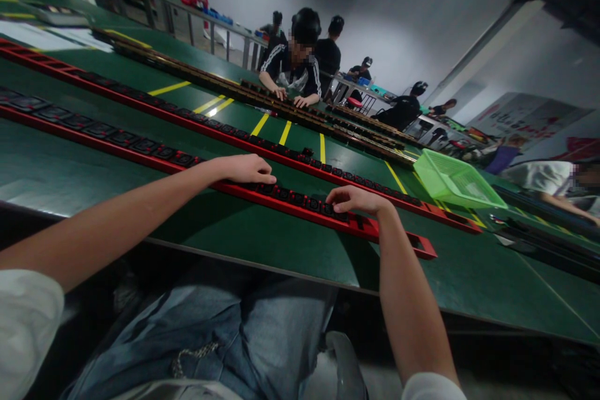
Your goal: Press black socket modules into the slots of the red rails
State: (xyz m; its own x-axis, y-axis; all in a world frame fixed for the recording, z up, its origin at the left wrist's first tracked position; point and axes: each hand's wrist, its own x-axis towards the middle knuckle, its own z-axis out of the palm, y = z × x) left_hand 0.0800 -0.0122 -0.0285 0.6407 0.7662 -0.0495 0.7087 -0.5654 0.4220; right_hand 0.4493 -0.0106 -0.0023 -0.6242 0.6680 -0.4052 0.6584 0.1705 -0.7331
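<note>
A long red power strip housing with a row of black sockets lies along the near side of the green table. My left hand rests over the row near its middle, thumb and fingers stretched out on the sockets, some fingertips hidden. Farther right, my right hand has its thumb and curled fingers closed about a black socket near the end of the row. Beyond that socket, the red end of the housing shows an opening.
A second red strip runs parallel behind. Farther back are long dark rails, where a person works opposite. A light green basket stands at the right, with another person's arm beyond. The table's front edge is close to my lap.
</note>
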